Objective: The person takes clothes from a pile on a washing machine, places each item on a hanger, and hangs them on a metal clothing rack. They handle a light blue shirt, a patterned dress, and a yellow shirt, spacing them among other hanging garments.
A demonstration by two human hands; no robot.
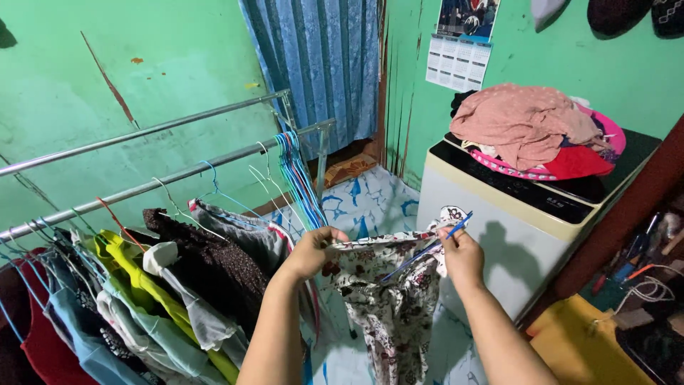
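Both hands hold a floral garment (388, 299), white with dark red and black print, stretched between them at its top edge in front of the person. The left hand (313, 251) is clenched on the cloth's left corner. The right hand (462, 254) grips the right corner and also pinches a blue hanger (427, 249), which slants from the fingers down into the garment's opening. The rest of the garment hangs loose below the hands, over a white and blue patterned floor (370, 203).

To the left stands a rack (178, 146) with 2 metal rails. Hung clothes (142, 299) crowd its near end: a red piece, light blue ones, a yellow-green one and a dark speckled one. A bunch of empty hangers (299, 175), mostly blue, hangs further along the rail, just beyond the left hand.

To the right, just behind the right hand, is a white washing machine (513, 221) with a dark lid. On it sits a pink basket (563, 167) heaped with laundry, a peach cloth (524, 121) on top. A blue curtain (324, 68) hangs at the back against green walls, and a calendar (459, 60) hangs beside it.
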